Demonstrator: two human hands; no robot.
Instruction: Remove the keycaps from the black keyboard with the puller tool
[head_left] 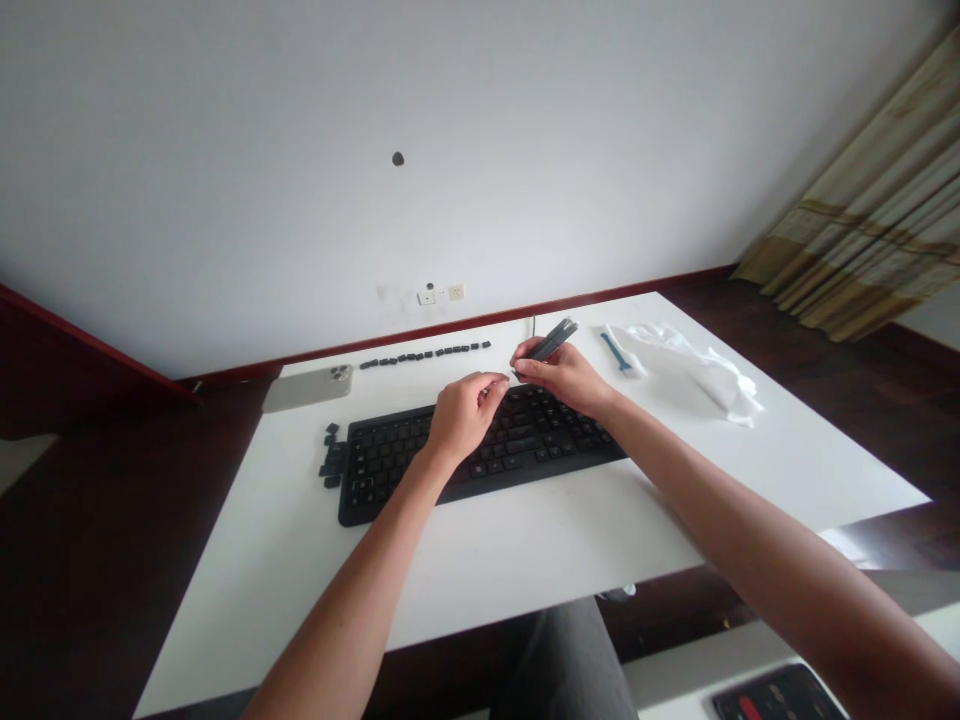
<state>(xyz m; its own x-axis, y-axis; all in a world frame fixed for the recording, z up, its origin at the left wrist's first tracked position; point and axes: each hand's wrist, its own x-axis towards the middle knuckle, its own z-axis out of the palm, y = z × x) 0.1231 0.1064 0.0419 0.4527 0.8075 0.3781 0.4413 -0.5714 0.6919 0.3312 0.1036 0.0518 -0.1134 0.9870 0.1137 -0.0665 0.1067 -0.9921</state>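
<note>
My right hand (562, 372) is closed around a dark grey pen-shaped tool (553, 340), whose wide upper end points up and away. A thin, pale tip shows at the tool's lower end, close to the fingers of my left hand (466, 408). The left thumb and index finger are pinched together; whatever lies between them is too small to make out. Both hands are above a black keyboard (517, 455), and they hide part of its upper rows. Several loose black keycaps (332, 455) lie beside the keyboard's left end.
A row of loose keycaps (427, 354) lies along the table's (570, 545) back edge. A phone (309, 388) is at back left. To the right are a blue tool (616, 352) and crumpled white plastic (694, 365). Another dark device (780, 697) is at bottom right.
</note>
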